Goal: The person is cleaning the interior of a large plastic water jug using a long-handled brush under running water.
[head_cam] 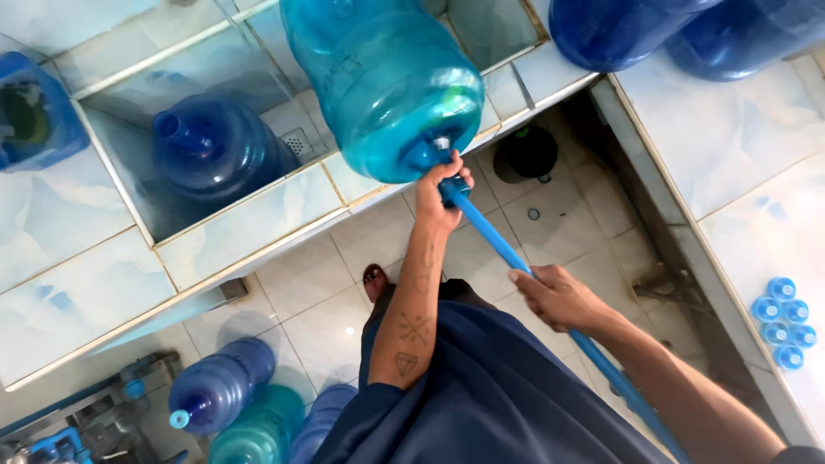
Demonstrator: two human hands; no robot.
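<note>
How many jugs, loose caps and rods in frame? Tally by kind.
Jugs: 8, counting the tilted one whose neck the left hand grips, one in the tiled basin, two top right, three on the floor and one cut off at the left edge
Loose caps: 5
Rod, under the right hand: 1
Total: 14

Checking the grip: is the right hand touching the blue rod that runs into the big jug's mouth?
Touching. The head view shows the right hand closed around the blue rod, fingers wrapped over it, below the left hand at the water jug neck.
</note>
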